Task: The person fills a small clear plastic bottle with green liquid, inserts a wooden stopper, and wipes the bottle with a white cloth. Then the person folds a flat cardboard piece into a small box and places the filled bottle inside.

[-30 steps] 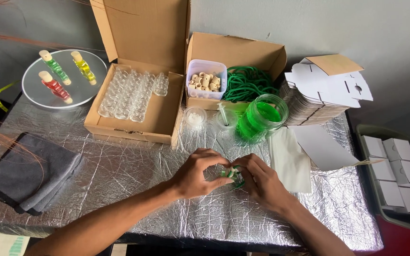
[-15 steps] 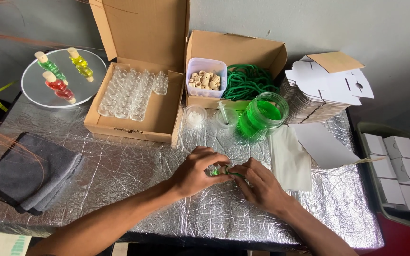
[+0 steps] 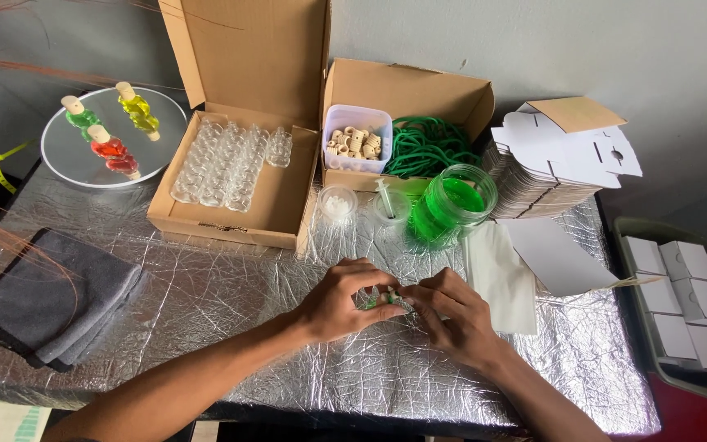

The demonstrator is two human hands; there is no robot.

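My left hand (image 3: 345, 299) and my right hand (image 3: 450, 315) meet over the foil-covered table (image 3: 231, 303), near its front. Between their fingertips sits a small glass bottle with green liquid (image 3: 384, 298), mostly hidden by the fingers. Both hands pinch it. Just behind them stands a glass jar of green liquid (image 3: 452, 205), tilted, beside a small clear cup holding a syringe (image 3: 389, 205) and a small round tub of white bits (image 3: 338, 203).
An open cardboard box of several empty small bottles (image 3: 231, 168) stands at the back left. A second box (image 3: 407, 123) holds green cord and a tub of corks. A round mirror with three filled bottles (image 3: 112, 135), a grey cloth (image 3: 51, 299), flat white cartons (image 3: 558, 164) and a tray of folded boxes (image 3: 681, 295) surround the space.
Both hands have shifted slightly forward on the table while still working the small bottle; the fingers have regripped it. Nothing else has moved.
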